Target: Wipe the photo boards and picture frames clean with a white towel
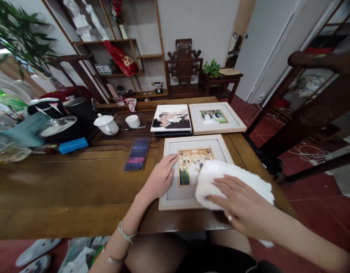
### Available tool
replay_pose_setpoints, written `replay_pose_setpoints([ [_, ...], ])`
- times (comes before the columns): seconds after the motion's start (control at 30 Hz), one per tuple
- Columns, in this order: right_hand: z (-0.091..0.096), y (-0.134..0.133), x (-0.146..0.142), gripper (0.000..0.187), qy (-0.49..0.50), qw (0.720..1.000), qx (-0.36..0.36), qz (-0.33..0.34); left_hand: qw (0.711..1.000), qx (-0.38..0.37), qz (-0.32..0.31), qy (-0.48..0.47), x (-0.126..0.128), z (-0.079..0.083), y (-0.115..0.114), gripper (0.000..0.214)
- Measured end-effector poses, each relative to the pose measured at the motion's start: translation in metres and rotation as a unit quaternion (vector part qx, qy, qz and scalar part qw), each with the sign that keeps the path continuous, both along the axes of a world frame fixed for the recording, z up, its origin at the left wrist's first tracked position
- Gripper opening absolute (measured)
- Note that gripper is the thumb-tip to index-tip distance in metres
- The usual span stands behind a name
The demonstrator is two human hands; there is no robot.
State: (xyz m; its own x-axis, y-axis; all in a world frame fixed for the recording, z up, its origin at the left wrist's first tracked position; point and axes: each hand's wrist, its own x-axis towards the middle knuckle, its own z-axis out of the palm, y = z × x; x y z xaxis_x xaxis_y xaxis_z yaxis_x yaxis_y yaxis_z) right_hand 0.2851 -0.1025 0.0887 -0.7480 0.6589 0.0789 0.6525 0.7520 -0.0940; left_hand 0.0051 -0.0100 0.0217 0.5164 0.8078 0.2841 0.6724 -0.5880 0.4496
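A light wooden picture frame (175, 148) with a photo in it lies flat on the wooden table (72, 189) in front of me. My left hand (161, 178) rests flat on the frame's left border, fingers stretched out. My right hand (237, 206) presses a fluffy white cloth (220, 172) onto the frame's lower right part, fingers spread over the cloth. The cloth covers the frame's right corner and part of the photo.
A second frame (217, 118) and a photo book (171, 119) lie further back. A phone (136, 154), a white teapot (106, 124), a cup (133, 121), kettles and a blue box (73, 145) sit left. The table's right edge drops to a red floor.
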Motion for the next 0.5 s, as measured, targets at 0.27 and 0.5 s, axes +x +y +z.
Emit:
replay_pose_setpoints([
  [0.27,-0.025,0.110,0.014,0.053,-0.036,0.989,0.116,-0.088,1.000,-0.010,0.005,-0.002,0.000,0.001,0.001,0.043],
  [0.5,-0.018,0.130,0.000,0.062,-0.084,0.992,0.067,-0.063,1.000,-0.006,0.008,-0.009,0.001,0.001,0.000,0.043],
])
